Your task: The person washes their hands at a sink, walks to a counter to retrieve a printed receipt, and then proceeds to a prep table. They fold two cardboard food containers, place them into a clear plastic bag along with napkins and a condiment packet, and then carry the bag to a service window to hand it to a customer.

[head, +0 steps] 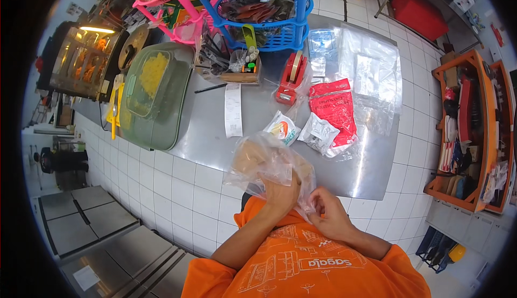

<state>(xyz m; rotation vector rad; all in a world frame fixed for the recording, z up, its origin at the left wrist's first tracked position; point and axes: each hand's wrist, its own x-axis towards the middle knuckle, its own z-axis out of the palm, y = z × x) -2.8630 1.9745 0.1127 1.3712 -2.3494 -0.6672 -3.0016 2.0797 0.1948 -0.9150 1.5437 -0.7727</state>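
A clear plastic bag (248,164) with a brown item inside, its kind hard to tell, is in front of me near the table's edge. My left hand (282,185) reaches up against the bag, its fingers partly covered by the plastic. At the bag's lower right, my right hand (329,211) pinches its plastic edge. Just beyond lie a small white printed packet (282,128) and a crumpled silvery packet (319,133), beside a red plastic pouch (333,104). A red tape dispenser (291,77) stands behind them, and a printed paper receipt (233,110) lies to the left.
On the steel table (206,136) stand a green-lidded food container (161,108), a pen box (242,77) and a blue tiered rack (301,15). Clear plastic bags (367,71) lie at the right. Beyond the floor stands an orange shelf (484,136). A person (64,160) is far left.
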